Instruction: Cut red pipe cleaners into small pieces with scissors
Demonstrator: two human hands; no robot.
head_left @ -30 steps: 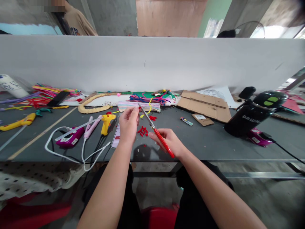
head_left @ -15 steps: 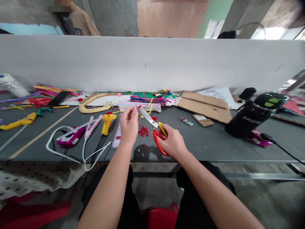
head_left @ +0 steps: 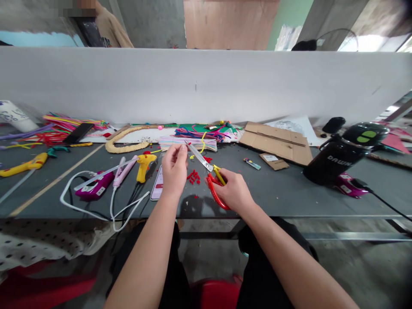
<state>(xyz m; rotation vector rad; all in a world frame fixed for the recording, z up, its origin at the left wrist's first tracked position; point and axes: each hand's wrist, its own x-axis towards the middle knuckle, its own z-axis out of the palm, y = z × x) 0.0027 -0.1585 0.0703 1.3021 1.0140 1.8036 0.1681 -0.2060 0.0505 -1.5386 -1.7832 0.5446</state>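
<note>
- The left hand point(head_left: 175, 167) pinches a small red strip point(head_left: 189, 144) above and beyond the red pieces point(head_left: 193, 177), seemingly to keep it steady near the blades; fingers hide its length.
- The right hand point(head_left: 236, 191) grasps the scissors point(head_left: 209, 168) by the handles, to the right of the red pieces; the tips point toward the strip, probably so that the blades can reach it.
- The phone point(head_left: 156, 189) lies to the left of the red pieces, perhaps for easy viewing.
- One second ago, only the red handle was showing; now the handles are spread, and the yellow one is visible.
</note>
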